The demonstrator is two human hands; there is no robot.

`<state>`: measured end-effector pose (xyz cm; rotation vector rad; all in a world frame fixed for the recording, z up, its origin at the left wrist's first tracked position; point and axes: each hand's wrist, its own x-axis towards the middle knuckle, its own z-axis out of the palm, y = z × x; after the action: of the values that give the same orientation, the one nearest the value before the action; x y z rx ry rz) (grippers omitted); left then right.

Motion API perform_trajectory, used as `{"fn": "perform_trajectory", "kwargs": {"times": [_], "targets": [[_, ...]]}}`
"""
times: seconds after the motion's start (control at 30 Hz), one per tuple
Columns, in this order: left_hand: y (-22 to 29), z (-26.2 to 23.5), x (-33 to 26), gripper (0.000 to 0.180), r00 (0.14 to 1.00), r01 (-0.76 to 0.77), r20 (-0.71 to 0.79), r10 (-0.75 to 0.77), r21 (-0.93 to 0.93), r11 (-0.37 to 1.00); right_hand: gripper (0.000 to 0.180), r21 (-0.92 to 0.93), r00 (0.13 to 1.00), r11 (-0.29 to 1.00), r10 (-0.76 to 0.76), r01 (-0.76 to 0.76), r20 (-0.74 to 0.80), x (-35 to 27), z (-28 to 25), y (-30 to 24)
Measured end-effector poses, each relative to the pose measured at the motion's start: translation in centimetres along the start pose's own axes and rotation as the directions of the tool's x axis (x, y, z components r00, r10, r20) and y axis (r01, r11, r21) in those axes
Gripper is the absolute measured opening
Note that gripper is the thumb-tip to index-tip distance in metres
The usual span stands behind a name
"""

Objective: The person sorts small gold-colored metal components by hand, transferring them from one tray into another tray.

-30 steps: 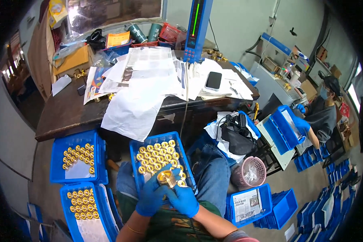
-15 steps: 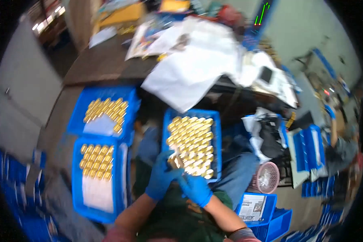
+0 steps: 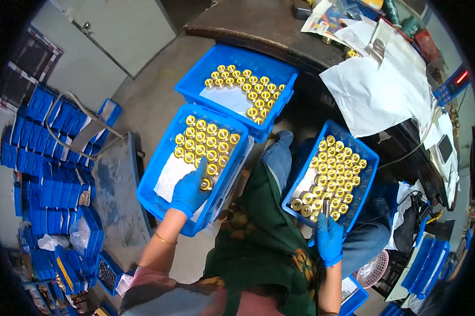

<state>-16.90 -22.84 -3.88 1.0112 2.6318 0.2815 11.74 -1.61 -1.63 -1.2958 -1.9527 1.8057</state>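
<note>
My left hand, in a blue glove, is over the left blue bin. Its index finger stretches among the standing brass fittings, and its thumb and finger close about one brass fitting at the edge of the group. White paper lines that bin under the fittings. My right hand, gloved too, grips a slim metal pin that points up from the fist. It is at the near edge of the right blue bin, which holds many brass fittings in rows.
Behind the left bin, another blue bin holds more fittings. A dark table carries crumpled white paper and a phone. Stacked blue bins and a trolley stand at left. A pink basket is at lower right.
The view has swung left. My hands, together around a fitting before, are now apart: the left at the left bin, the right with the pin by the right bin.
</note>
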Motion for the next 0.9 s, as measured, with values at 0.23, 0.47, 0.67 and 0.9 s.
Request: {"fn": "perform_trajectory", "kwargs": {"times": [0.23,0.47,0.67,0.9], "targets": [[-0.3,1.8,0.9,0.083,0.998,0.002,0.061,0.016,-0.275,0.962,0.030,0.121,0.998,0.992,0.049,-0.046,-0.025,0.1,-1.1,0.6],[6.4,-0.2,3.8,0.035,0.873,-0.423,-0.354,0.337,-0.203,0.883,0.035,0.086,0.996,0.995,0.050,-0.043,-0.072,0.0,-1.9,0.4],[22.1,11.0,11.4,0.056,0.601,-0.747,-0.021,0.799,0.341,0.571,0.033,0.029,0.999,1.000,0.009,-0.008,-0.042,-1.4,-2.2,0.4],[23.7,22.0,17.9,0.042,0.804,-0.595,-0.385,0.454,-0.550,0.586,0.032,0.118,0.999,0.993,0.021,-0.016,-0.033,-2.2,-1.8,0.9]]}}
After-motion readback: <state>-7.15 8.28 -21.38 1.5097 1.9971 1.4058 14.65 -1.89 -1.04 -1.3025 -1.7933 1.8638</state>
